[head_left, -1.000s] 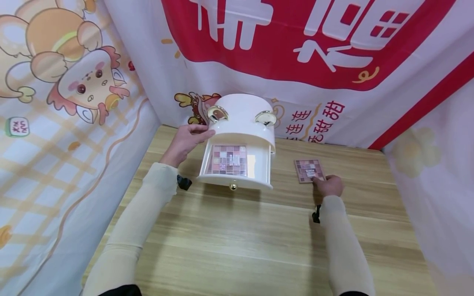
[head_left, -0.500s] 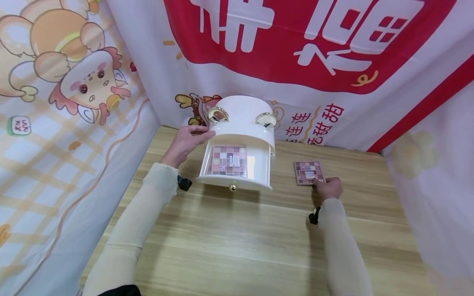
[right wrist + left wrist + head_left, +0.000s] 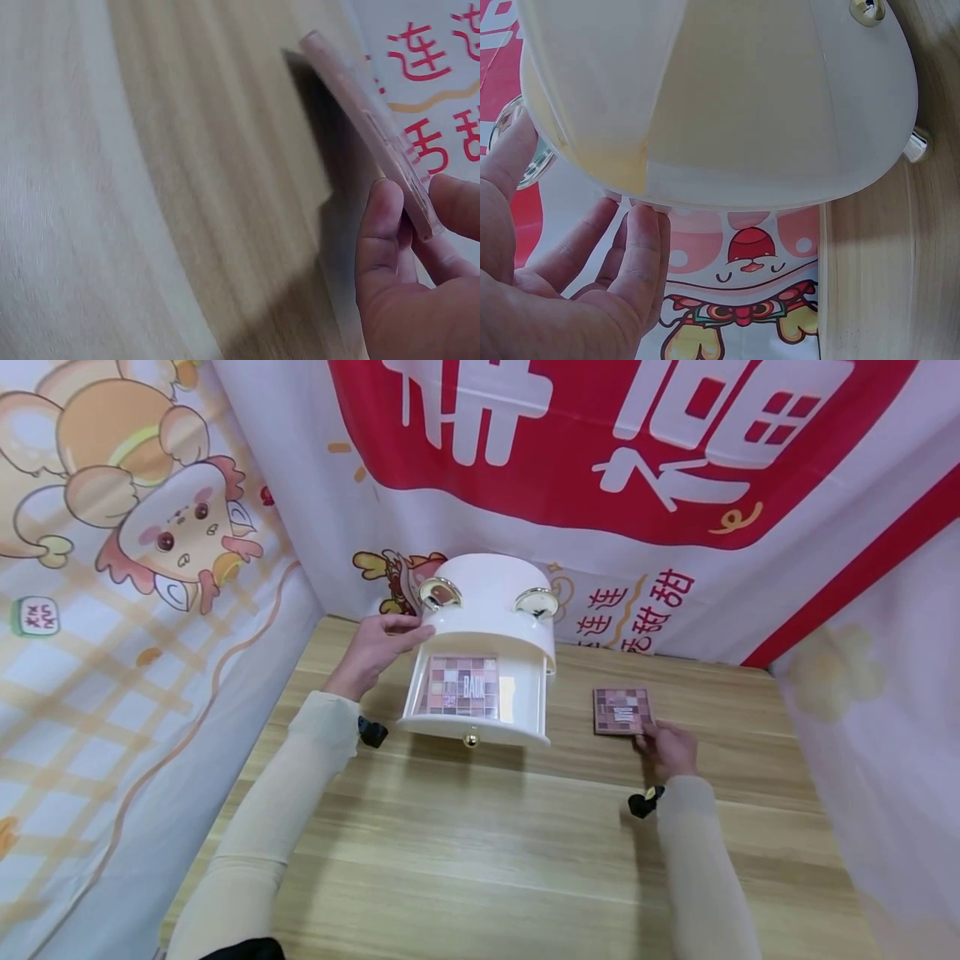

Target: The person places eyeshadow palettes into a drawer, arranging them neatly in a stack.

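A white rounded organizer box [image 3: 495, 585] has its drawer [image 3: 534, 710] pulled out, with a checkered eyeshadow palette [image 3: 463, 687] lying inside. My left hand [image 3: 371, 647] rests against the box's left side. In the left wrist view its fingertips [image 3: 646, 214] touch the white wall and the thumb lies along the edge. To the right, my right hand [image 3: 672, 747] pinches a second eyeshadow palette [image 3: 621, 711] at its near right corner. The right wrist view shows this palette [image 3: 367, 127] edge-on, thin and pink, between thumb and fingers, casting a shadow on the table.
The light wood table [image 3: 480, 843] extends toward the front. A printed cloth [image 3: 637, 493] hangs close behind the box, with another cloth [image 3: 150, 652] along the left. Two gold-rimmed handles [image 3: 537, 602] sit on the box, and a gold knob [image 3: 470, 740] on the drawer front.
My right hand has shifted slightly right on the palette, its grip now at the corner, and the palette has turned and moved a little left. The left hand has stayed on the box.
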Available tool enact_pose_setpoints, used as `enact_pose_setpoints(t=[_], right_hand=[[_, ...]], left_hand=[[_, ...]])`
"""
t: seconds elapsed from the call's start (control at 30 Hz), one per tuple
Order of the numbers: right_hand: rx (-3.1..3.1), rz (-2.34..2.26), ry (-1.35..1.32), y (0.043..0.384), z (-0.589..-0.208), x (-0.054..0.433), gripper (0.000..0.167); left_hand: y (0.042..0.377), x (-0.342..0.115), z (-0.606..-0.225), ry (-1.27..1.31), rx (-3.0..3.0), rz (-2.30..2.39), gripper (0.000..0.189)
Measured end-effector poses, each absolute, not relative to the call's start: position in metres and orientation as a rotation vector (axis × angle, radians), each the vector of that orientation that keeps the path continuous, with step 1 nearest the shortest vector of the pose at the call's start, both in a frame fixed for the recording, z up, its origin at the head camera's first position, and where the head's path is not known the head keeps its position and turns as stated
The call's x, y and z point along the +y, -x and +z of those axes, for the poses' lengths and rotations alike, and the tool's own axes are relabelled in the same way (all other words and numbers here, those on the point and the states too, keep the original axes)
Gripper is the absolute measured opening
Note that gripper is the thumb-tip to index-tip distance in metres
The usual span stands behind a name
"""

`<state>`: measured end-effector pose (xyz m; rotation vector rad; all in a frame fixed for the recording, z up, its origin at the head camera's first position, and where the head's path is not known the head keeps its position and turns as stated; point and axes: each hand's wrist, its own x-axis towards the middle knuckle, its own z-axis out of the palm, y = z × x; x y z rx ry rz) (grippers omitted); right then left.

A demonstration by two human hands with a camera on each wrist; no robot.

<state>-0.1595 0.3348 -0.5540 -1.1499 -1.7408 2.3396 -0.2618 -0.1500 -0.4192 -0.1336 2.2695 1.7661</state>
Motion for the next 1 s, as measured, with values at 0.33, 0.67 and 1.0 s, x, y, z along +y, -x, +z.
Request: enact_pose_setpoints(t=[0.33, 0.67, 1.0], right_hand=[[-1.477, 2.654, 1.11, 0.143, -0.522, 0.341, 0.017], [-1.533, 2.617, 1.06, 0.137, -0.494, 0.339, 0.03], [-1.493, 2.713, 0.924, 0.13, -0.473, 0.338, 0.02]], left_hand=[[0.261, -0.151, -0.42, 0.139, 2.273, 1.765, 0.076], [0.262, -0.152, -0.42, 0.134, 2.286, 1.75, 0.077], [0.263, -0.151, -0.419, 0.122, 2.269, 1.755, 0.077]])
